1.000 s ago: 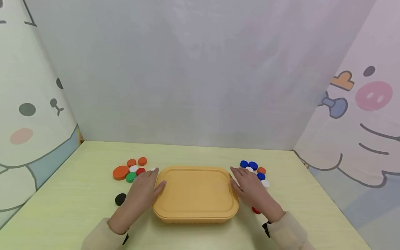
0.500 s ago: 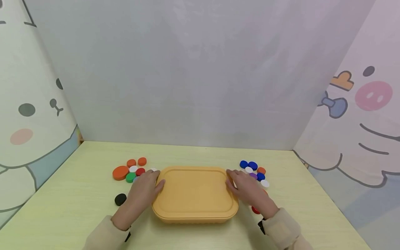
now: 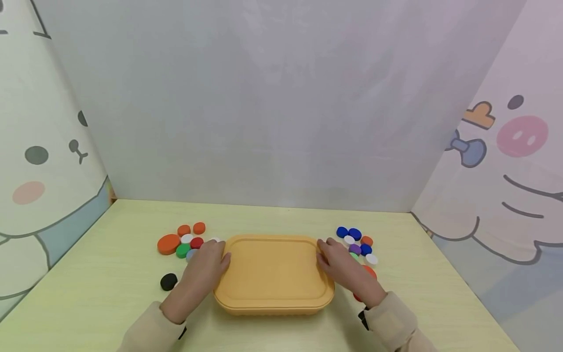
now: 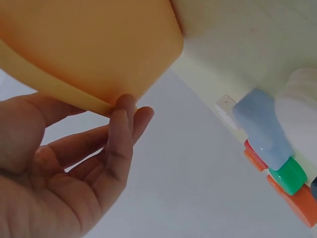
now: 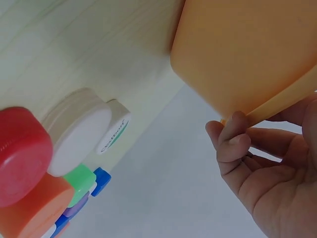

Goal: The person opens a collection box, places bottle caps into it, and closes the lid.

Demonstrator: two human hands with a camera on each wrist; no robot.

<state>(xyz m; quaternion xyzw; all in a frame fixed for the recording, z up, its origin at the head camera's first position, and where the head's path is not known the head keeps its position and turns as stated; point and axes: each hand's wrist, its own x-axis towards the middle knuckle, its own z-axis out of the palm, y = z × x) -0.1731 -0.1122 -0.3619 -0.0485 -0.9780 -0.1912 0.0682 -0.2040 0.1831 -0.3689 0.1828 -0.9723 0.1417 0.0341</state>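
Observation:
A yellow-orange plastic box (image 3: pixel 272 311) with a rounded rectangular lid (image 3: pixel 274 271) stands at the front middle of the table. My left hand (image 3: pixel 200 269) grips the lid's left rim, thumb on top. In the left wrist view its fingertips (image 4: pixel 126 106) curl under the rim (image 4: pixel 59 89) beside the box wall. On the opposite side my right hand (image 3: pixel 347 268) pinches the lid's right rim, and the right wrist view has those fingertips (image 5: pixel 235 121) bent under it. The lid sits level on the box, hiding the inside.
Left of the box lie several bottle caps, among them a large orange cap (image 3: pixel 169 244), a green cap (image 3: pixel 183 251) and a black cap (image 3: pixel 169 281). Blue caps (image 3: pixel 355 234), a purple cap (image 3: pixel 354 249) and a red cap (image 5: pixel 25 156) lie to the right. A pale curtain (image 3: pixel 272 122) hangs behind the table.
My right hand has shifted left and its fingers have closed over the right rim. The left hand has curled tighter on its rim. The box has stayed in place.

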